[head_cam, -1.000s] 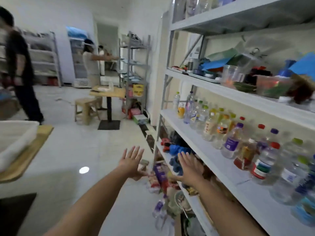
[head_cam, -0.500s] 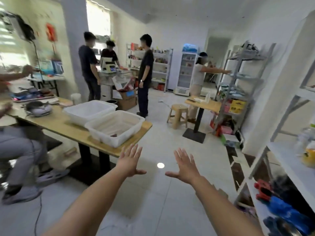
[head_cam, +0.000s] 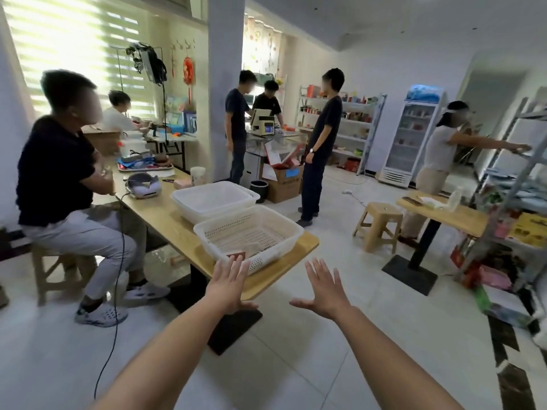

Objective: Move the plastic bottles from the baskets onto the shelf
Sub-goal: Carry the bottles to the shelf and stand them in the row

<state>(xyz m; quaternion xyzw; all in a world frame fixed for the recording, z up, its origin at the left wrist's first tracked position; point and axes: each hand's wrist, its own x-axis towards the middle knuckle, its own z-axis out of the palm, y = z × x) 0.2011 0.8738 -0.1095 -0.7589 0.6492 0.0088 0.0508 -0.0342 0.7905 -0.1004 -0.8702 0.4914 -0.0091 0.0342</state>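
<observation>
Two hands out in front, apart, palms down, fingers straight and spread, holding nothing: left hand (head_cam: 229,287) overlapping the near wall of the closer basket in view, right hand (head_cam: 324,287) over bare floor past the table's near right corner. Two white baskets on one long wooden table (head_cam: 165,223): perforated basket (head_cam: 296,232) at the near right corner, solid-walled basket (head_cam: 189,211) just behind it, touching. Inside the perforated one a small red-brown piece at the near wall; cannot tell whether any plastic bottles lie in either. One grey headset (head_cam: 143,184) further along the table. Six people around: two seated at left, three standing mid-room, one at right reaching to a grey metal rack (head_cam: 532,115). One stool (head_cam: 379,223) beside one small table (head_cam: 444,214); one glass-door fridge (head_cam: 411,137) at the back wall.
</observation>
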